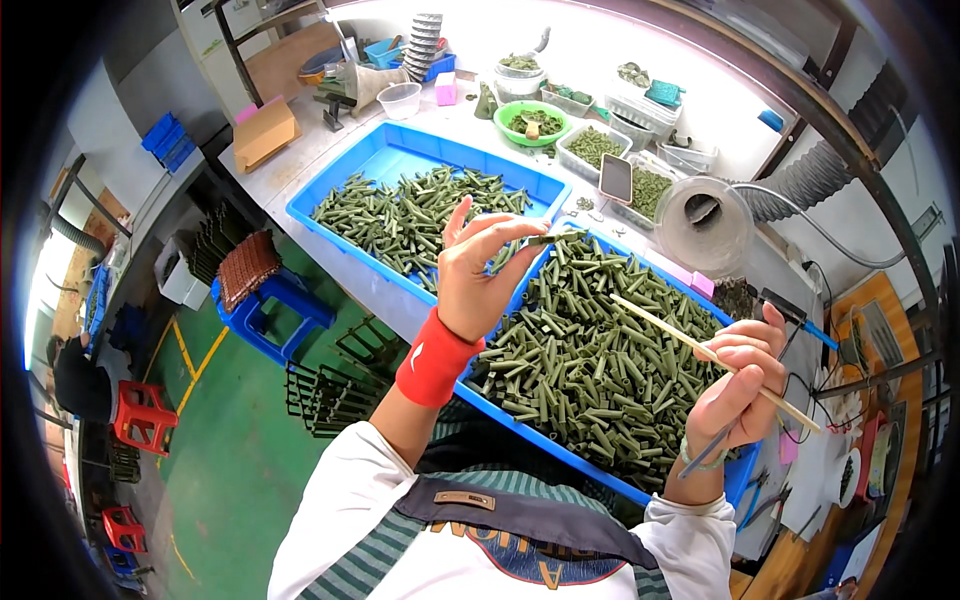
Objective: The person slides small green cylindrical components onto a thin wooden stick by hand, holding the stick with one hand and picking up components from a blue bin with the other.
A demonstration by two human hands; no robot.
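My left hand (470, 275), with a red wristband, is raised over the near blue tray (530, 435) and pinches one short green tube (558, 238) between thumb and fingertips. My right hand (738, 385) grips a thin wooden stick (665, 332) like a pencil; its tip points toward the held tube, a little apart from it. Below both hands the near tray is heaped with several green tubes (590, 360). A second blue tray (385, 165) farther left holds a thinner layer of the same green tubes (410, 215).
Bowls and clear bins of green parts (533, 122) stand at the back of the white bench, next to a flexible grey duct (800, 185). A blue stool (270, 300), black racks (325, 385) and red stools (145, 415) stand on the green floor at left. Another person (75, 375) sits far left.
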